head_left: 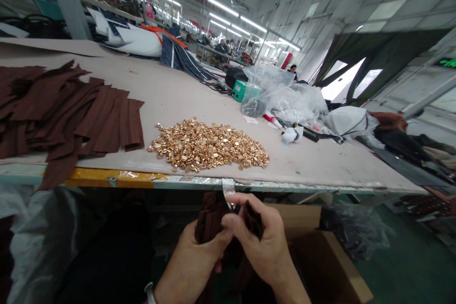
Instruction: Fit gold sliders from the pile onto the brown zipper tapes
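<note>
In front of the table edge, my left hand [195, 259] is closed around a bundle of folded brown zipper tapes [209, 218]. My right hand [261, 242] has another brown zipper tape [252, 218] in its curled fingers, its thumb and forefinger close together beside the left thumb. A small metal holder [228, 192] juts out from the table edge, and my right forefinger is at its tip. Whatever sits between the fingertips is too small to make out. Just behind the edge lies a heap of gold zipper sliders [210, 147].
Many more brown tapes [107, 118] are spread over the table's left, some hanging past the edge. Clear plastic bags [288, 95] and a green box-shaped device [240, 90] lie at the back right. An open cardboard box [345, 263] stands below on the right. People work far behind.
</note>
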Available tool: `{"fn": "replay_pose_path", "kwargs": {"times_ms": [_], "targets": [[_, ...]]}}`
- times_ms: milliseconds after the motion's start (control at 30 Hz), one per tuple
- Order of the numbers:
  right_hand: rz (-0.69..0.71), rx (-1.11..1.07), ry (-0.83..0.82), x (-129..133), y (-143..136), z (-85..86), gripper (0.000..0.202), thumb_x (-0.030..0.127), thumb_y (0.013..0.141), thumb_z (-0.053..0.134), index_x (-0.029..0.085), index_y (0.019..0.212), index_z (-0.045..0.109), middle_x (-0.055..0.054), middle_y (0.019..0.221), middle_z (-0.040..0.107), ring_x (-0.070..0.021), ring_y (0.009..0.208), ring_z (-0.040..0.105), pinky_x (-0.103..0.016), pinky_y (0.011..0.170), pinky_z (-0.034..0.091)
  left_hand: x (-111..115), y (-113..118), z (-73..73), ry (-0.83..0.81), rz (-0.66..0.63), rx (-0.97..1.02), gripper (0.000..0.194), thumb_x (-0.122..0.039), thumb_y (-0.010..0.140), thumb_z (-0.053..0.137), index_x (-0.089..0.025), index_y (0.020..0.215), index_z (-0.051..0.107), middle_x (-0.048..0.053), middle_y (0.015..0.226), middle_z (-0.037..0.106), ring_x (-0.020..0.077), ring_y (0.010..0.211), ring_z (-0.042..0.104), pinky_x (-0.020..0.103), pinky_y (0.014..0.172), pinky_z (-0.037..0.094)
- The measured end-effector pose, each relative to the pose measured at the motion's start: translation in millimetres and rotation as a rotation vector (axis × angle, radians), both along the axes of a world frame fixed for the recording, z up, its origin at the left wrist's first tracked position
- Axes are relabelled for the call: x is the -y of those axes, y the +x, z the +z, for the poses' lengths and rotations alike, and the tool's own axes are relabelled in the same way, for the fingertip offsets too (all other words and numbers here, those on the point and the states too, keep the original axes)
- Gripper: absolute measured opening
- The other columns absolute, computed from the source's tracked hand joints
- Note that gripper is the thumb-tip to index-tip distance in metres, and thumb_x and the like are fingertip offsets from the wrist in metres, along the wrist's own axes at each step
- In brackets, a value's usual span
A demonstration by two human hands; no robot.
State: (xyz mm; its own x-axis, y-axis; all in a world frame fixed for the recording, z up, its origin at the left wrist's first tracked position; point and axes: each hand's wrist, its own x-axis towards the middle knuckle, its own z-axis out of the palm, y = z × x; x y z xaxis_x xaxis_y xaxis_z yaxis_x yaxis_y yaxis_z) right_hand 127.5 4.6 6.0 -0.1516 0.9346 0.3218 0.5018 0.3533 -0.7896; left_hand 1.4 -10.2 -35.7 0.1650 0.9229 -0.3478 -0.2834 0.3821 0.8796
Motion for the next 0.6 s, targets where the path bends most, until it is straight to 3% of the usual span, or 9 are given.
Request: {"fn": "replay_pose_path", "kwargs": {"times_ms": [133,267,367,467,533,600], "targets": [[0.167,0.121,0.162,15.2,-5.2,3.3,0.033,0.026,0.078,0.071,0.017,0.109,0.064,-0.004,0.082,0.069,-0.0139,0.066,0.062,-0.022,0.061,0.049,-0.4,-6.4,-0.5,0.227,-0.036,0.008,0.006,-0.017,0.067,0.072,-0.017,0.072,0.068,0.001,0.073,0.068,0.0158,0.064,0.056,0.024,0.059,0.048],[0.035,0.117,0.192,18.5,-11.6,0.5,0.025,0.025,0.071,0.076,0.017,0.092,0.066,-0.003,0.075,0.069,-0.0158,0.063,0.063,-0.023,0.059,0.05,-1.6,-7.1,5.0,0.193,-0.025,0.038,0.017,-0.012,0.06,0.077,-0.015,0.076,0.074,0.004,0.079,0.073,0.022,0.074,0.061,0.027,0.066,0.05],[-0.093,0.044,0.059,19.3,-11.1,-2.6,0.016,0.024,0.071,0.073,0.018,0.083,0.065,0.0,0.066,0.064,-0.0138,0.054,0.058,-0.022,0.052,0.047,-2.5,-4.7,10.9,0.044,0.023,0.099,0.03,-0.009,0.049,0.083,-0.015,0.077,0.075,0.003,0.074,0.074,0.0232,0.074,0.064,0.028,0.069,0.051],[-0.145,-0.157,-0.149,19.9,-6.7,-5.1,0.009,0.023,0.074,0.068,0.018,0.081,0.064,0.001,0.066,0.064,-0.013,0.057,0.058,-0.021,0.054,0.047,0.6,-3.8,17.8,-0.018,-0.001,0.16,0.034,-0.01,0.05,0.083,-0.016,0.082,0.076,0.004,0.079,0.075,0.0241,0.08,0.065,0.03,0.076,0.05],[-0.161,-0.378,-0.266,19.0,-2.8,-7.4,0.017,0.023,0.071,0.071,0.019,0.086,0.064,0.0,0.07,0.066,-0.0129,0.061,0.06,-0.021,0.056,0.048,4.7,-4.0,21.1,-0.022,-0.011,0.27,0.034,-0.015,0.052,0.084,-0.017,0.085,0.076,0.005,0.082,0.075,0.0235,0.081,0.065,0.031,0.076,0.051],[-0.184,-0.572,-0.363,17.0,1.3,-10.4,0.028,0.024,0.065,0.076,0.019,0.09,0.065,0.002,0.067,0.066,-0.0102,0.054,0.056,-0.019,0.05,0.045,8.8,-4.2,21.3,-0.043,0.049,0.388,0.033,-0.022,0.051,0.086,-0.018,0.082,0.075,0.002,0.072,0.073,0.0182,0.069,0.064,0.026,0.067,0.052]]}}
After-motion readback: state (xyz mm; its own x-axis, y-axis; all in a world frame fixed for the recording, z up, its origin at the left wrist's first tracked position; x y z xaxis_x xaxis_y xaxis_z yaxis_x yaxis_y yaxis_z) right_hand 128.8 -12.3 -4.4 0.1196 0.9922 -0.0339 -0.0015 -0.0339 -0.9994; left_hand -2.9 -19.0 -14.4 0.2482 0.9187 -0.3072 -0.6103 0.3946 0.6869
